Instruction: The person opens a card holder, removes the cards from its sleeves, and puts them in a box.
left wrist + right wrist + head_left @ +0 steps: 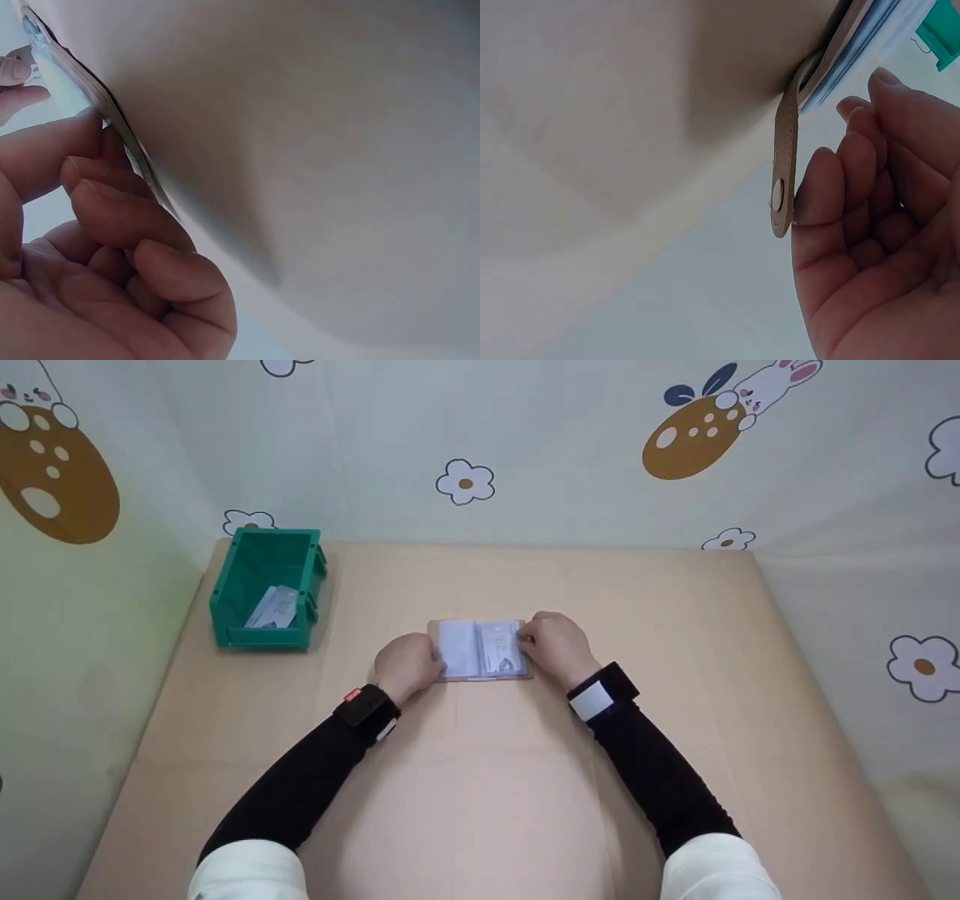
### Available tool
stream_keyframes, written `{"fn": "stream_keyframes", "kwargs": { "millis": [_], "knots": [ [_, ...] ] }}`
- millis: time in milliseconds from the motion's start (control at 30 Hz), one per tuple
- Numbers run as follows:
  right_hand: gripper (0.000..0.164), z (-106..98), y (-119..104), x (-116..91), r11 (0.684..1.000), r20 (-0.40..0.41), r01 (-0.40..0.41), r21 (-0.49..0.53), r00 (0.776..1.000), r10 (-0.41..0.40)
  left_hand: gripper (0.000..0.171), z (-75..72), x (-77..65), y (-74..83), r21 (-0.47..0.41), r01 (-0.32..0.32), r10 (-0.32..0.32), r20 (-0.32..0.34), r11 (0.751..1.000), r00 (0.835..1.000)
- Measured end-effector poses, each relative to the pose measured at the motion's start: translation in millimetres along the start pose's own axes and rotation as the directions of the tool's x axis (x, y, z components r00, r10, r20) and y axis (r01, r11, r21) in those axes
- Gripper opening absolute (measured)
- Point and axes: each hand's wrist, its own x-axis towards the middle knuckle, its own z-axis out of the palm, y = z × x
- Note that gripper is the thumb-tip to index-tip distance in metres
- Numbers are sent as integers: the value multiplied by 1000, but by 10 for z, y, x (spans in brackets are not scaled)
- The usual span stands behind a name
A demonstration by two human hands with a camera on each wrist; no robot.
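A tan card holder (433,631) lies spread on the table with its clear sleeves facing up. In the left sleeve (457,649) only pale plastic shows, while a printed silver-grey card (499,651) sits in the right one. My left hand (407,664) pinches the holder's lower left edge, its other fingers curled in below. At the right edge, my right hand (561,649) has bent fingers, with thumb and forefinger tips close to the card's side; I cannot tell whether they grip it. A snap strap (784,169) hangs from the holder beside those fingers.
At the back left of the table (465,780) stands a green plastic bin (262,637) with several similar cards (276,607) inside. Behind the table and along both sides hangs a pale curtain (390,450) printed with flowers and rabbits.
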Motion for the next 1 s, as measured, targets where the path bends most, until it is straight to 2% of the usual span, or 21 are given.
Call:
{"fn": "stream_keyframes", "kwargs": {
  "millis": [633, 1000],
  "knots": [
    [14, 68, 20, -25, 998, 4, 52, -31, 999, -51, 41, -1, -36, 6, -14, -8, 8, -16, 1000, 1000],
    [17, 91, 52, -26, 999, 9, 32, -13, 999, -32, 41, -8, -39, -1, -10, -17, 17, -8, 1000, 1000]
  ]
}}
